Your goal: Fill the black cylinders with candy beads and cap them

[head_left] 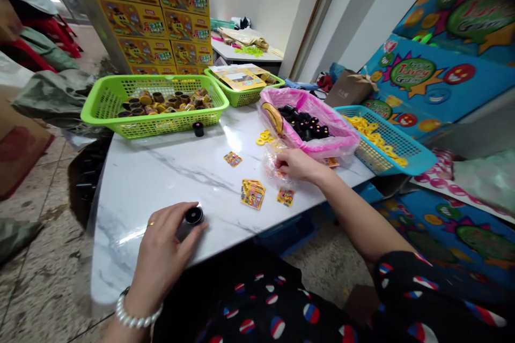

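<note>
Going left to right: the left hand, pearl bracelet on the wrist, is closed around a small black cylindrical container standing upright on the white marble-look surface, and it's way closer to that than the right hand is. Up ahead of it there's a lone black cylindrical cap, then a lime-green plastic basket of small black-and-gold cylinders. Nothing stands between the left hand and that basket. A few colorful printed cartoon stickers lie mid-surface between the hands. The right hand looks like it's gripping a crumpled clear plastic bag, right beside a pink-lined basket of black cylinders and a sky-blue plastic basket of yellow rings.
</note>
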